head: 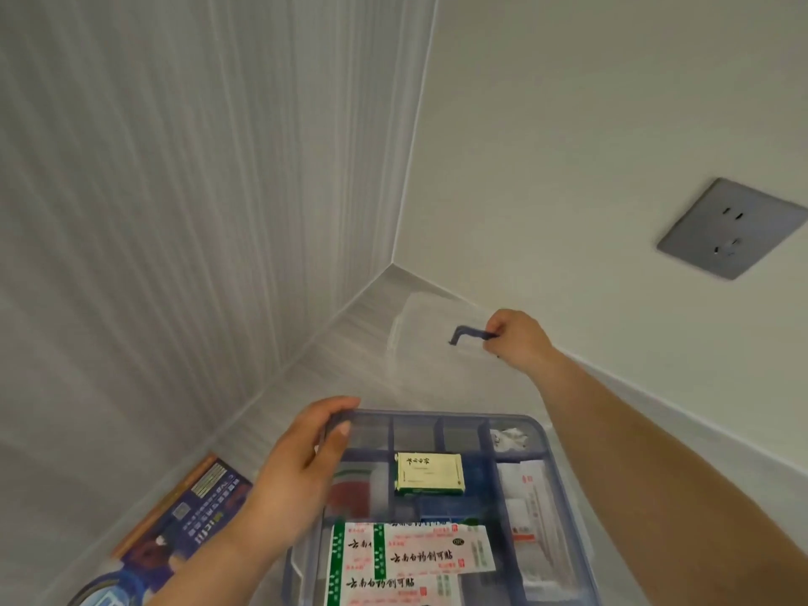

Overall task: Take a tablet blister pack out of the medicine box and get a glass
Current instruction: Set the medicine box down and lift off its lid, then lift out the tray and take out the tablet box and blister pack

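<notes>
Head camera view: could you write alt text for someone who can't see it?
A person's left hand grips the far left corner of an open blue-tinted plastic medicine box with compartments of packets, while the right hand holds the clear plastic lid by its blue handle near a white wall corner.

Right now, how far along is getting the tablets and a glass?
Done: the box is open. In hand: right hand holds the clear lid by its handle; left hand grips the tray. Left: no blister pack out, no glass in view.
</notes>
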Available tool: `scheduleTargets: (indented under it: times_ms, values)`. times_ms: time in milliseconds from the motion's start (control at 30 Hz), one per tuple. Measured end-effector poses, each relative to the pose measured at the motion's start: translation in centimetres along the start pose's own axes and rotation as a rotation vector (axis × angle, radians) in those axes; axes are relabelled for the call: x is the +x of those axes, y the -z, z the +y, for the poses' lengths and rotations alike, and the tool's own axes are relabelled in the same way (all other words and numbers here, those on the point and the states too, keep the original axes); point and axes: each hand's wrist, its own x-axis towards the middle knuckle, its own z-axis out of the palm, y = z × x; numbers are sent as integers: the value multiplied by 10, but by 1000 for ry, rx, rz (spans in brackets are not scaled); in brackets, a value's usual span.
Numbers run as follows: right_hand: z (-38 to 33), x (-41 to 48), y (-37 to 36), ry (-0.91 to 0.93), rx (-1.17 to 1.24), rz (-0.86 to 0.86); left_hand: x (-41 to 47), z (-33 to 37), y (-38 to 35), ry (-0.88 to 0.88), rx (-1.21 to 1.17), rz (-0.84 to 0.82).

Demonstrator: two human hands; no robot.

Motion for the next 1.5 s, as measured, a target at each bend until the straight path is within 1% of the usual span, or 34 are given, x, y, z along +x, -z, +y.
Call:
scheduleTargets:
  times_ms: [100,233,400,467,567,600,633,700,733,767,867,967,1033,1067,1200,1300,1400,1500]
  values:
    - [14,7,-18,-38,-38,-123,1,-4,-1,18,-32,16]
    - [22,12,-25,-75,-22,-148,2,-5,-1,37,-91,23]
    - [25,1,-22,-47,8,-226,2,0,0,11,-77,-17]
    - [23,-11,-16,-37,101,-188,-2,3,3,30,-68,-22]
    - [12,-47,4,40,318,-22,-17,6,14,3,14,40]
    - [9,-63,10,79,379,-18,-22,6,18,-1,31,58]
    - [4,-82,14,128,405,-60,-27,5,22,11,47,65]
    - [-2,-120,14,221,346,-202,-36,4,29,31,76,81]
    - [-3,-134,11,259,291,-250,-39,3,32,21,89,97]
    - [-2,-146,6,297,253,-264,-43,3,34,11,103,112]
    - [-3,-166,-6,351,216,-218,-58,5,39,22,110,143]
    - [-12,-178,-14,388,136,-196,-79,4,42,42,112,233]
    - [-15,-183,-19,415,68,-183,-92,1,45,35,153,281]
    - [-16,-184,-20,421,45,-176,-96,1,46,35,196,280]
    - [-24,-181,-18,429,8,-142,-106,6,52,-10,436,245]
    - [-29,-175,-19,470,-125,-130,-105,11,58,1,602,224]
    - [-35,-169,-24,527,-281,-110,-98,21,62,73,698,69]
    - [-40,-162,-26,544,-289,-85,-89,30,65,82,791,-13]
